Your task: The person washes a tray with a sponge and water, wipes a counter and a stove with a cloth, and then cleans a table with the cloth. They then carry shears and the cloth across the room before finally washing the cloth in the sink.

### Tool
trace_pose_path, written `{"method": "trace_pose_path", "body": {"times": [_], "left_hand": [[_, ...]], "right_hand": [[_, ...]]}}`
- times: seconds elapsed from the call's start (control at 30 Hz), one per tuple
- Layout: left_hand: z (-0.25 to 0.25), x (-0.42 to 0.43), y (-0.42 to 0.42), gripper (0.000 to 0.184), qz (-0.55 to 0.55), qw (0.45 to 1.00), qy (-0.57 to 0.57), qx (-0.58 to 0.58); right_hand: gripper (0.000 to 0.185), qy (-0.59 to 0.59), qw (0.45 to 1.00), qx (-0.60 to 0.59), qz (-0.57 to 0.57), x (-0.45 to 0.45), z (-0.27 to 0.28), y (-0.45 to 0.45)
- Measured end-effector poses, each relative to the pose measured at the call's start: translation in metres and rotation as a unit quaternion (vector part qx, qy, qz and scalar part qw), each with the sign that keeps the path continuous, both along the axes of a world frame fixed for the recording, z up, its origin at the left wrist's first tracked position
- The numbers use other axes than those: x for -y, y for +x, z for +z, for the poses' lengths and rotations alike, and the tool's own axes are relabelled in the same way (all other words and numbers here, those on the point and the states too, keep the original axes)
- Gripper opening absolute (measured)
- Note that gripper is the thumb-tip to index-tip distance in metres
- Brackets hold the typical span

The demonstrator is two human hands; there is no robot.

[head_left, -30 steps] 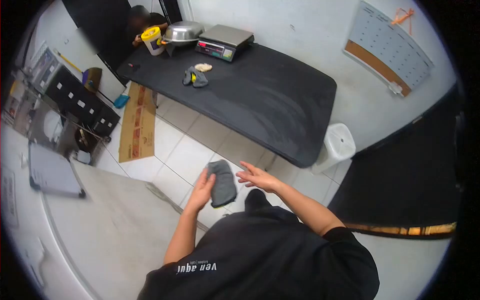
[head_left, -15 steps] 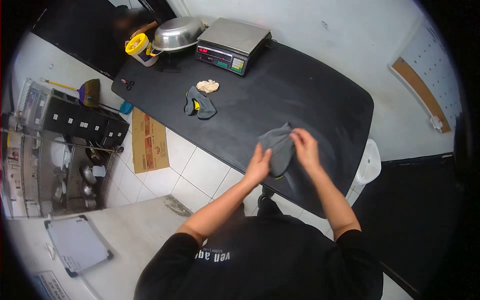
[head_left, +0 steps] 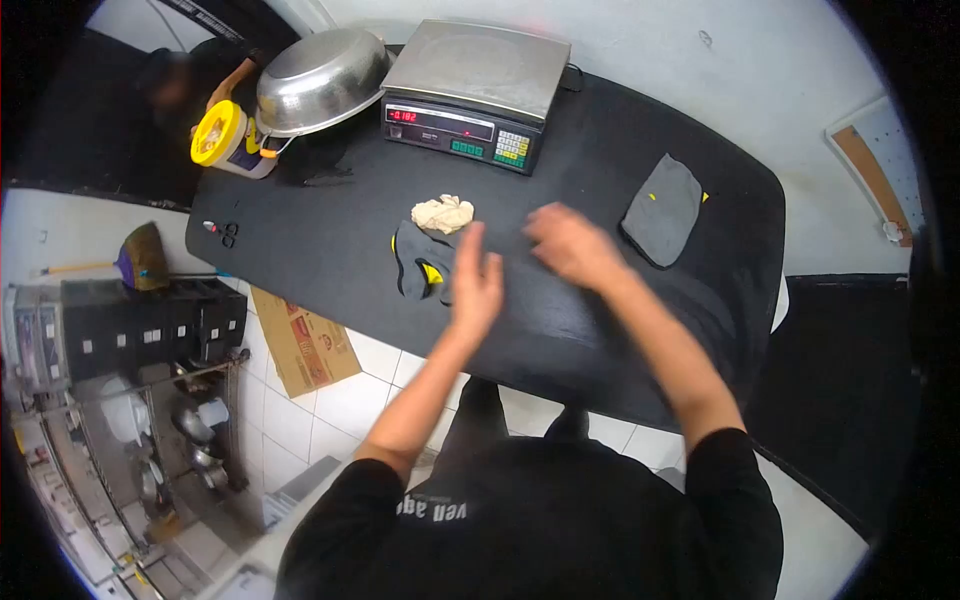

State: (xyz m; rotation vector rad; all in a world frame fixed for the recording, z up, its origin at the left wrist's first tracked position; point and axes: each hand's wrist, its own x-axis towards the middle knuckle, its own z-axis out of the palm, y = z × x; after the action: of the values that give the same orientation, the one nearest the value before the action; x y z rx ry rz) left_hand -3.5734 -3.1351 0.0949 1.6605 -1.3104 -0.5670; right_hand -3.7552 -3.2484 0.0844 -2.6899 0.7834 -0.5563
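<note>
A grey folded cloth (head_left: 665,212) with small yellow bits lies flat on the right part of the black table (head_left: 560,330). Over the table's middle, my left hand (head_left: 478,285) has its fingers apart, beside a crumpled grey and yellow cloth (head_left: 425,262) that it partly covers. A cream-coloured crumpled cloth (head_left: 442,213) lies just behind that one. My right hand (head_left: 575,245), blurred by motion, hovers between the two grey cloths and touches neither; its fingers are too smeared to read.
A scale (head_left: 470,90) stands at the back beside an upturned metal basin (head_left: 322,82) and a yellow-lidded tub (head_left: 232,140). Another person's hand (head_left: 228,88) is near the tub. Scissors (head_left: 228,234) lie at the left edge. Shelving (head_left: 150,400) stands at lower left.
The grey cloth that both hands held now lies on the table at the right, let go. Both hands are away from it, and the view has moved closer to the table.
</note>
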Motion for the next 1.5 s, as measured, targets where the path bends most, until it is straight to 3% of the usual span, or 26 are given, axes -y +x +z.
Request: {"method": "trace_pose_path", "body": {"times": [0.07,0.1,0.17,0.23,0.3,0.33,0.43,0.5,0.53,0.6,0.67,0.83,0.9,0.97,1.03,1.07,1.1,1.17,1.23,1.27,1.3,1.37,1.4,1.43,1.47,1.5], "left_hand": [[-0.01,0.026,0.073,0.039,0.013,1.0,-0.009,0.006],[-0.022,0.042,0.104,0.038,0.005,0.995,-0.029,0.093],[-0.036,0.078,0.141,0.041,-0.072,0.977,0.063,0.189],[-0.042,0.099,0.147,0.044,-0.194,0.928,0.104,0.301],[-0.053,0.101,0.152,0.045,-0.252,0.887,0.174,0.345],[-0.058,0.1,0.152,0.046,-0.292,0.841,0.237,0.389],[-0.103,0.085,0.183,0.049,-0.245,0.899,0.102,0.349],[-0.102,0.066,0.194,0.051,-0.171,0.905,0.096,0.377],[-0.093,0.055,0.198,0.053,-0.153,0.896,0.086,0.408],[-0.072,0.037,0.194,0.053,-0.124,0.891,0.114,0.422],[-0.08,0.027,0.194,0.053,-0.087,0.882,0.133,0.443],[-0.121,0.019,0.194,0.047,-0.105,0.884,0.185,0.417],[-0.123,0.02,0.194,0.044,-0.103,0.874,0.19,0.436],[-0.129,0.02,0.197,0.044,-0.107,0.872,0.17,0.447],[-0.127,0.021,0.192,0.044,-0.116,0.878,0.144,0.442],[-0.128,0.021,0.19,0.044,-0.121,0.88,0.127,0.441],[-0.128,0.02,0.189,0.044,-0.126,0.88,0.124,0.442],[-0.127,0.018,0.183,0.044,-0.126,0.867,0.114,0.468],[-0.129,0.015,0.179,0.044,-0.129,0.869,0.115,0.463],[-0.131,0.015,0.176,0.044,-0.11,0.875,0.119,0.456],[-0.136,0.012,0.175,0.044,-0.123,0.872,0.113,0.46],[-0.139,0.012,0.179,0.044,-0.115,0.864,0.088,0.482],[-0.137,0.011,0.174,0.045,-0.109,0.863,0.095,0.484],[-0.138,0.012,0.173,0.045,-0.113,0.862,0.086,0.486],[-0.14,0.011,0.174,0.045,-0.111,0.862,0.086,0.488],[-0.142,0.01,0.176,0.045,-0.109,0.86,0.089,0.49]], "right_hand": [[0.051,0.067,0.982,0.045,0.173,-0.011,-0.028,0.095],[0.053,0.028,0.988,0.056,0.143,-0.017,-0.038,0.135],[0.059,0.087,0.992,0.056,0.072,-0.027,-0.078,0.202],[0.056,0.186,0.979,-0.045,0.076,-0.056,-0.099,0.235],[0.047,0.109,0.973,0.097,0.177,-0.084,-0.105,0.225],[0.044,0.119,0.974,0.065,0.181,-0.098,-0.108,0.208],[0.042,0.105,0.978,-0.064,0.167,-0.094,-0.132,0.125],[0.044,0.156,0.979,-0.116,0.055,-0.039,-0.122,0.07],[0.044,0.059,0.983,-0.173,-0.03,-0.009,-0.099,0.053],[0.041,-0.066,0.972,-0.159,-0.161,0.065,-0.118,0.018],[0.039,-0.104,0.955,-0.045,-0.273,0.162,-0.146,-0.014],[0.052,-0.07,0.905,0.02,-0.418,0.277,-0.151,-0.008],[0.061,-0.028,0.927,0.071,-0.368,0.24,-0.138,0.002],[0.061,-0.029,0.947,0.022,-0.318,0.172,-0.136,0.019],[0.058,0.1,0.954,-0.047,-0.278,0.068,-0.1,0.044],[0.056,0.073,0.975,0.043,-0.207,0.008,-0.13,0.053],[0.051,0.128,0.982,0.008,-0.135,-0.044,-0.124,0.064],[0.045,0.173,0.98,0.088,-0.044,-0.125,-0.147,0.055],[0.042,0.199,0.969,-0.009,-0.144,-0.116,-0.109,-0.023],[0.041,0.092,0.959,-0.044,-0.263,-0.123,-0.117,-0.085],[0.047,0.097,0.923,-0.14,-0.346,-0.123,-0.107,-0.155],[0.055,-0.008,0.756,-0.366,-0.542,-0.158,-0.149,-0.321],[0.037,-0.08,0.741,-0.227,-0.626,-0.177,-0.13,-0.387],[0.029,-0.051,0.68,-0.045,-0.73,-0.206,-0.148,-0.454],[0.029,0.005,0.608,0.01,-0.794,-0.217,-0.118,-0.474],[0.033,-0.093,0.571,-0.058,-0.814,-0.234,-0.147,-0.495]]}}
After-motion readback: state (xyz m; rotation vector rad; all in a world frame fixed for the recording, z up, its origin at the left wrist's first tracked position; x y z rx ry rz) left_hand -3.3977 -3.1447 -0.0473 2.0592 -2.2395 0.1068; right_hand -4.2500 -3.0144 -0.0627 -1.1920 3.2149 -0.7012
